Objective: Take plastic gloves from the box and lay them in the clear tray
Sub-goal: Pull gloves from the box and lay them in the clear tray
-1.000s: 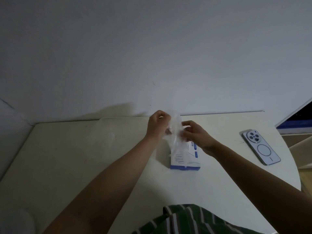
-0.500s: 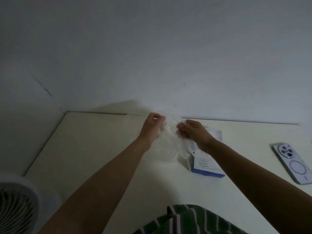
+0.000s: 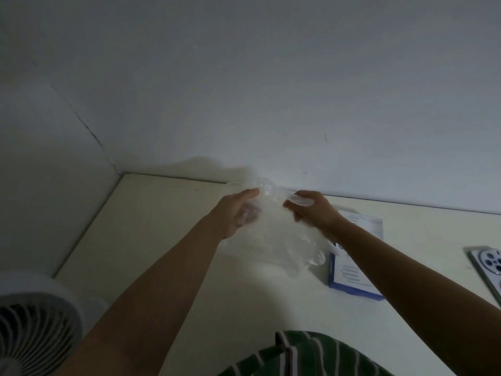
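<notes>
I see left hand (image 3: pixel 238 213) and right hand (image 3: pixel 311 210) both pinching the plastic gloves (image 3: pixel 276 237), spread above the table (image 3: pixel 162 226), left of the box (image 3: pixel 355 261). I can't make out the clear tray. Risk: film clings to fingers, lands crumpled or off-target.

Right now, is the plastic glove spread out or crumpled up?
Spread out: the plastic glove hangs stretched between the left hand and the right hand, which both hold its top edge.
</notes>
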A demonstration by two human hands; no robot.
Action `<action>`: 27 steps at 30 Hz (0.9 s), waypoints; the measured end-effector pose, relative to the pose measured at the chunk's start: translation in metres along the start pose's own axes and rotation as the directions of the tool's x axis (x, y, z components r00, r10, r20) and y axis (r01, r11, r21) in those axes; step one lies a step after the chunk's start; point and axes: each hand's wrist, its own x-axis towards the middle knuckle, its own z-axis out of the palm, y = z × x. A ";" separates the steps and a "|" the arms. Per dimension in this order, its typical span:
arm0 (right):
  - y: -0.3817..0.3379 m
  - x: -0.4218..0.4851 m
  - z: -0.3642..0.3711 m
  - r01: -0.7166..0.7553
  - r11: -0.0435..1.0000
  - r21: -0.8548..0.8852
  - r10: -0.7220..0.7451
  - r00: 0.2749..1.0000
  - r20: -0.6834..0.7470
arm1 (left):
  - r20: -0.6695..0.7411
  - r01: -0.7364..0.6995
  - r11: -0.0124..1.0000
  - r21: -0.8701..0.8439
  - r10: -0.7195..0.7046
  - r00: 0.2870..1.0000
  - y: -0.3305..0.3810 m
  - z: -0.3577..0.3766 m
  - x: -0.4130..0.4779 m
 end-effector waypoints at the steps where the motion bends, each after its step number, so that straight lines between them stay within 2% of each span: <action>1: 0.001 0.001 0.001 -0.006 1.000 -0.004 0.006 1.000 0.001 | 0.046 0.047 0.998 0.048 -0.049 0.998 0.000 0.000 -0.002; 3: 0.002 0.003 0.002 -0.005 1.000 -0.024 0.005 1.000 0.011 | 0.021 0.034 0.992 0.121 -0.037 0.999 -0.002 0.005 -0.001; 6: 0.005 0.007 0.003 0.002 0.996 -0.093 0.000 1.000 0.013 | -0.208 -0.101 0.986 0.135 0.128 0.970 -0.005 0.009 0.007; 7: 0.006 0.009 0.003 -0.003 0.995 -0.103 0.004 1.000 0.005 | -0.236 -0.140 0.977 0.160 0.175 0.956 -0.005 0.007 0.009; 9: 0.008 0.012 0.003 -0.024 0.995 -0.097 0.025 1.000 0.006 | -0.199 -0.205 0.921 0.331 0.281 0.939 -0.009 0.001 0.011; 11: 0.008 0.015 0.004 -0.054 0.995 -0.079 0.052 0.998 -0.026 | -0.167 -0.251 0.785 0.567 0.408 0.898 -0.014 -0.002 0.012; 12: 0.009 0.018 0.004 -0.031 0.992 -0.120 0.019 0.995 -0.099 | -0.172 -0.241 0.699 0.673 0.464 0.869 -0.016 -0.003 0.014; 13: 0.008 0.020 0.004 0.032 0.978 -0.207 -0.075 0.976 -0.204 | -0.175 -0.210 0.612 0.762 0.507 0.844 -0.018 -0.004 0.014; 15: 0.000 0.019 0.003 0.227 0.915 -0.334 -0.347 0.865 -0.363 | -0.171 -0.155 0.494 0.856 0.552 0.816 -0.020 -0.003 0.014; 16: -0.007 0.016 0.005 0.321 0.891 -0.322 -0.435 0.810 -0.394 | -0.172 -0.130 0.458 0.879 0.559 0.811 -0.022 -0.003 0.014; 17: -0.013 0.013 0.007 0.389 0.878 -0.280 -0.474 0.791 -0.386 | -0.177 -0.101 0.428 0.898 0.563 0.807 -0.023 -0.002 0.014; 19: -0.019 0.006 0.018 0.446 0.866 -0.226 -0.493 0.835 -0.245 | -0.161 -0.066 0.357 0.932 0.568 0.807 -0.028 0.003 0.014; 21: -0.009 0.007 0.033 0.380 0.858 -0.346 -0.388 0.920 0.049 | -0.140 -0.047 0.304 0.951 0.562 0.815 -0.031 0.008 0.014; 23: 0.010 0.013 0.045 0.252 0.819 -0.516 -0.122 0.954 0.273 | -0.129 -0.022 0.257 0.966 0.556 0.821 -0.034 0.009 0.017; 25: 0.030 0.021 0.053 0.115 0.770 -0.627 0.139 0.930 0.341 | -0.116 0.010 0.207 0.978 0.505 0.855 -0.035 0.007 0.020; 27: 0.044 0.027 0.058 0.029 0.722 -0.692 0.301 0.887 0.351 | -0.098 0.029 0.162 0.986 0.440 0.892 -0.035 0.005 0.021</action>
